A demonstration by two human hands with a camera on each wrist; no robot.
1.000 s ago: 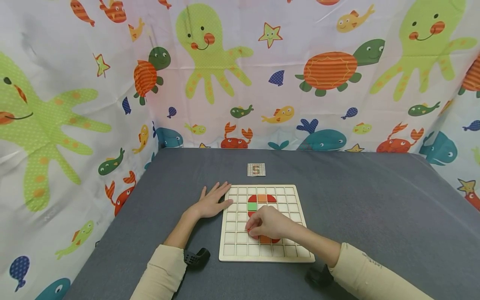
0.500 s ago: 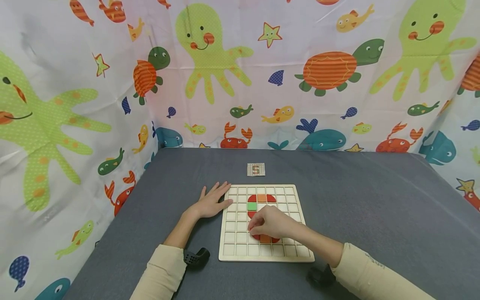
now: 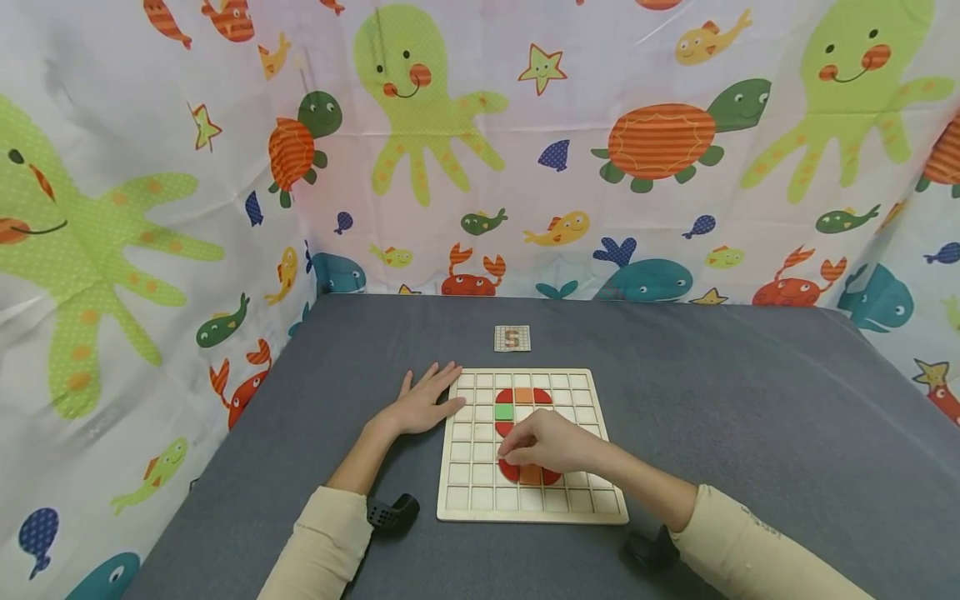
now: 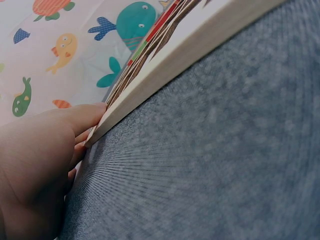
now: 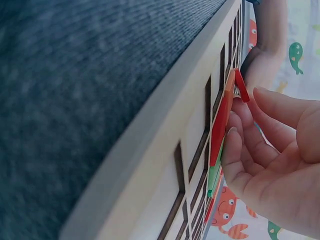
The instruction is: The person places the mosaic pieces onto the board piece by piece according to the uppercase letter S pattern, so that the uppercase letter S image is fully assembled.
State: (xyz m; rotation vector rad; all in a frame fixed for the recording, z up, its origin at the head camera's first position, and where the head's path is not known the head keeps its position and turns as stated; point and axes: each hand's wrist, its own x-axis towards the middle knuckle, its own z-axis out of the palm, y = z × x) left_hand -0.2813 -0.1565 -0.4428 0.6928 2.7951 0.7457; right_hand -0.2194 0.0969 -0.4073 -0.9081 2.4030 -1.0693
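A wooden grid board (image 3: 457, 475) lies on the grey cloth, with red, orange and green tiles in its middle columns. My right hand (image 3: 551, 442) is over its lower middle, fingers bent. In the right wrist view, a red tile (image 5: 242, 86) tilts up from the board between my thumb and fingertips. Beside it lie an orange tile (image 3: 531, 475) and a red rounded tile (image 3: 551, 477). Higher up are a green square tile (image 3: 504, 412) and another orange tile (image 3: 523, 396). My left hand (image 3: 420, 408) rests with spread fingers at the board's left edge, touching it.
Behind the board lies a small pattern card (image 3: 512, 338) showing an S-like shape on a grid. A printed sea-animal curtain (image 3: 555, 250) stands behind the table and along its sides. Grey cloth (image 3: 712, 400) surrounds the board.
My right hand has shifted slightly right across the board's lower middle. More of the red at the lower left of the tile shape now shows below my fingers. My left hand has stayed put.
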